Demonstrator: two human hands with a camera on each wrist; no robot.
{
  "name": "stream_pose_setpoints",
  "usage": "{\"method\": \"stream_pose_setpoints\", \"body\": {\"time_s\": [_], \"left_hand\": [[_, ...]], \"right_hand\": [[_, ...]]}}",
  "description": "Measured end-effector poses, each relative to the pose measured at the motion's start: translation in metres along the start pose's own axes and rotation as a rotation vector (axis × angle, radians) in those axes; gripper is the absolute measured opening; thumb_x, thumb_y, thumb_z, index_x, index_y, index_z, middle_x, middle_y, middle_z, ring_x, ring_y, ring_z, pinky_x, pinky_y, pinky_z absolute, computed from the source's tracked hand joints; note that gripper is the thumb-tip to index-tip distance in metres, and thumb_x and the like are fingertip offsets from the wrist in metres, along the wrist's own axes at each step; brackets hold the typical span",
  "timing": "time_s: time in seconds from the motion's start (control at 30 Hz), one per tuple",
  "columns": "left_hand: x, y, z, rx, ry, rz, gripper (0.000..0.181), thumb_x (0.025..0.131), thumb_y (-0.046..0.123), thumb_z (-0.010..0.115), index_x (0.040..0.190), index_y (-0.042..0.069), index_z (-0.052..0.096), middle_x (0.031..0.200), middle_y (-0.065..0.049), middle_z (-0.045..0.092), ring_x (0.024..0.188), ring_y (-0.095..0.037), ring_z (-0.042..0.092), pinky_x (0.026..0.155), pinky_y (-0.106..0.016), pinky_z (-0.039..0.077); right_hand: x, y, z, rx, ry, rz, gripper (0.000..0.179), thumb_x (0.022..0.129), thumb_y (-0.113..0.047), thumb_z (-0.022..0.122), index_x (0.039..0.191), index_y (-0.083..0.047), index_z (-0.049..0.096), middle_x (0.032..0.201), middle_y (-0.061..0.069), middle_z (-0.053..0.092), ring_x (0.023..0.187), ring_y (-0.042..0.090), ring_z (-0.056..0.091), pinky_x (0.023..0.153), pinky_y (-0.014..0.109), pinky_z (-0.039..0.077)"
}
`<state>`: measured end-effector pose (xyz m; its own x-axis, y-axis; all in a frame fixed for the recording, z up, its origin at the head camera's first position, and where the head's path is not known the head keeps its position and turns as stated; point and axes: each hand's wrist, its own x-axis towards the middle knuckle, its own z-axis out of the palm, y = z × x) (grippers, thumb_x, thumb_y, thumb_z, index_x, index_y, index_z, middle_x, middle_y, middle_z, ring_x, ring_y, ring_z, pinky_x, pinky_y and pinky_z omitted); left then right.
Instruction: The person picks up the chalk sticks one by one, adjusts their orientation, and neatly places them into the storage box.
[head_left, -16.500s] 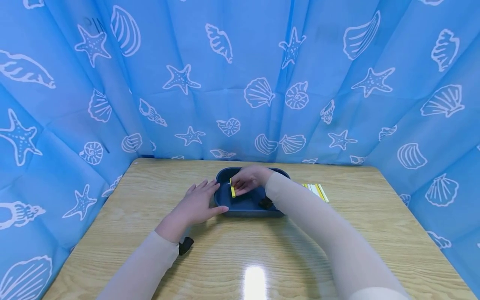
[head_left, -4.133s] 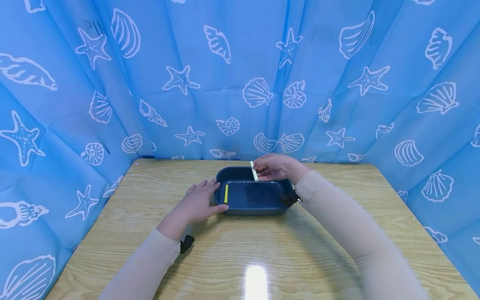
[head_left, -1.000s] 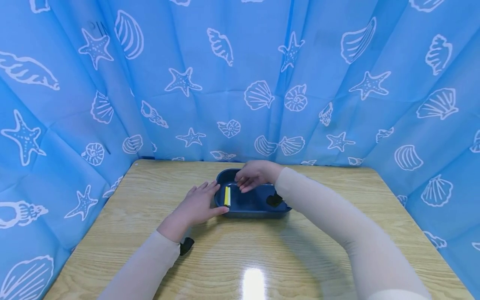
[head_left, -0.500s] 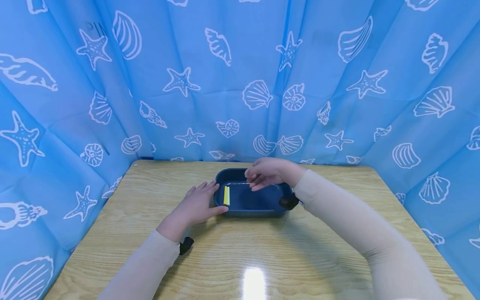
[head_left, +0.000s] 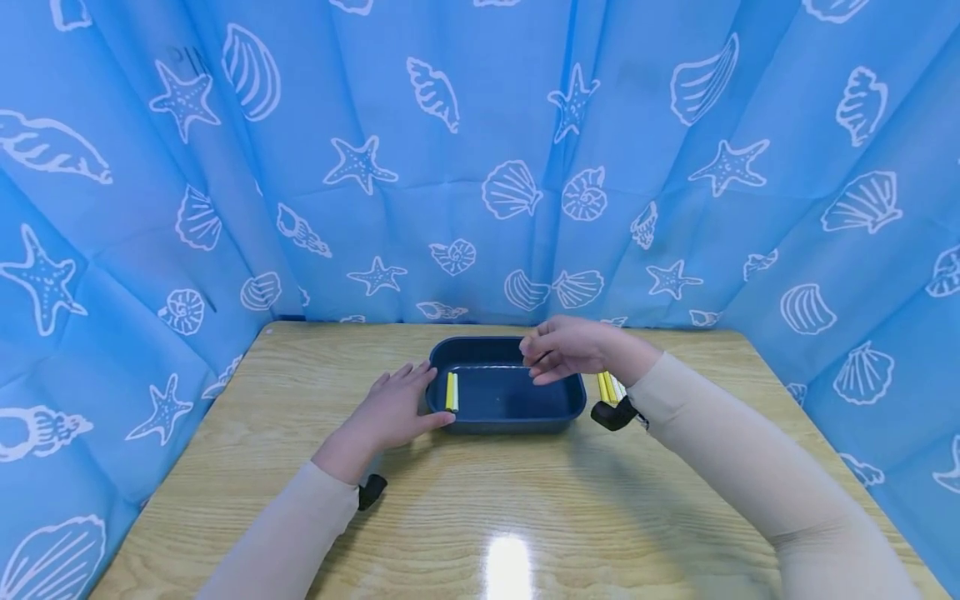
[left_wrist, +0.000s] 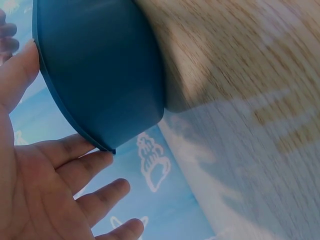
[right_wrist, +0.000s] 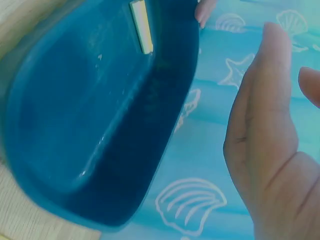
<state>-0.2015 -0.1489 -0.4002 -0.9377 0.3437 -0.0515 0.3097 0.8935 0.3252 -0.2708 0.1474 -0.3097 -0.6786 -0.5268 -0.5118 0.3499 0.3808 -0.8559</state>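
Two sticks (head_left: 452, 392), inside dark tray (head_left: 517, 402), near left hand (head_left: 392, 410)

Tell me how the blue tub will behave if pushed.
The tub would likely slide rather than tip, being wide and low. It looks stiff: its rim shows no bend where the left hand touches. The two sticks inside, unheld, might shift.

wood-grain table (head_left: 420, 533), dark blue bin (head_left: 517, 395) on it, yellow and white sticks (head_left: 604, 389) near
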Motion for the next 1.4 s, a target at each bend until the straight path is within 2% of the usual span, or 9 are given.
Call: {"method": "stream_pose_setpoints", "body": {"time_s": [0.07, 0.2, 0.37, 0.6, 0.97, 1.3, 1.4], "left_hand": [[0.000, 0.000, 0.000, -0.001, -0.001, 0.001, 0.089, 0.091, 0.060, 0.064, 0.156, 0.006, 0.035, 0.162, -0.015, 0.028, 0.149, -0.040, 0.022, 0.118, -0.064, 0.013], [0.000, 0.001, 0.001, 0.001, -0.004, 0.001, 0.089, 0.091, 0.059, 0.064, 0.156, 0.006, 0.035, 0.162, -0.015, 0.029, 0.149, -0.040, 0.022, 0.118, -0.064, 0.014], [0.001, 0.000, 0.002, 0.003, 0.001, 0.001, 0.089, 0.091, 0.059, 0.064, 0.156, 0.006, 0.035, 0.162, -0.015, 0.029, 0.149, -0.040, 0.022, 0.118, -0.064, 0.014], [0.002, -0.001, 0.002, 0.014, 0.007, 0.008, 0.088, 0.092, 0.059, 0.063, 0.156, 0.005, 0.035, 0.162, -0.015, 0.029, 0.149, -0.040, 0.023, 0.118, -0.064, 0.014], [0.001, -0.003, 0.002, 0.026, 0.006, 0.007, 0.092, 0.091, 0.065, 0.060, 0.156, 0.006, 0.034, 0.163, -0.014, 0.028, 0.149, -0.040, 0.023, 0.118, -0.063, 0.014], [-0.001, -0.001, 0.000, 0.008, 0.008, 0.005, 0.089, 0.092, 0.060, 0.062, 0.156, 0.005, 0.034, 0.162, -0.016, 0.028, 0.149, -0.041, 0.023, 0.118, -0.064, 0.015], [-0.001, 0.000, 0.001, 0.011, 0.007, 0.004, 0.088, 0.092, 0.059, 0.062, 0.156, 0.005, 0.034, 0.162, -0.016, 0.028, 0.149, -0.040, 0.023, 0.118, -0.064, 0.015]], "right_hand": [[-0.006, 0.004, -0.004, 0.006, -0.004, -0.015, 0.011, 0.105, -0.009, 0.049, 0.112, 0.000, 0.053, 0.102, 0.011, 0.055, 0.081, 0.018, 0.062, 0.083, 0.033, 0.059], [-0.016, 0.011, -0.012, 0.008, 0.011, -0.046, 0.012, 0.105, -0.006, 0.048, 0.114, 0.001, 0.051, 0.103, 0.013, 0.055, 0.083, 0.019, 0.062, 0.084, 0.033, 0.059], [-0.026, 0.017, -0.021, -0.013, 0.049, -0.078, 0.021, 0.103, -0.004, 0.050, 0.122, 0.005, 0.048, 0.107, 0.017, 0.055, 0.087, 0.022, 0.063, 0.085, 0.035, 0.059], [-0.038, 0.028, -0.031, -0.002, 0.063, -0.105, 0.030, 0.103, -0.005, 0.050, 0.129, 0.009, 0.044, 0.105, 0.013, 0.058, 0.090, 0.022, 0.064, 0.087, 0.038, 0.058], [-0.054, 0.058, -0.062, 0.056, 0.106, -0.170, 0.009, 0.104, -0.008, 0.051, 0.109, -0.004, 0.056, 0.101, 0.006, 0.062, 0.087, 0.017, 0.065, 0.087, 0.037, 0.058], [-0.062, 0.082, -0.086, 0.146, 0.074, -0.232, 0.008, 0.104, -0.008, 0.052, 0.106, -0.007, 0.059, 0.102, 0.004, 0.063, 0.089, 0.015, 0.067, 0.087, 0.035, 0.058], [-0.062, 0.090, -0.092, 0.135, 0.108, -0.224, 0.007, 0.104, -0.010, 0.053, 0.106, -0.007, 0.060, 0.103, 0.005, 0.062, 0.090, 0.015, 0.067, 0.087, 0.035, 0.058]]}}
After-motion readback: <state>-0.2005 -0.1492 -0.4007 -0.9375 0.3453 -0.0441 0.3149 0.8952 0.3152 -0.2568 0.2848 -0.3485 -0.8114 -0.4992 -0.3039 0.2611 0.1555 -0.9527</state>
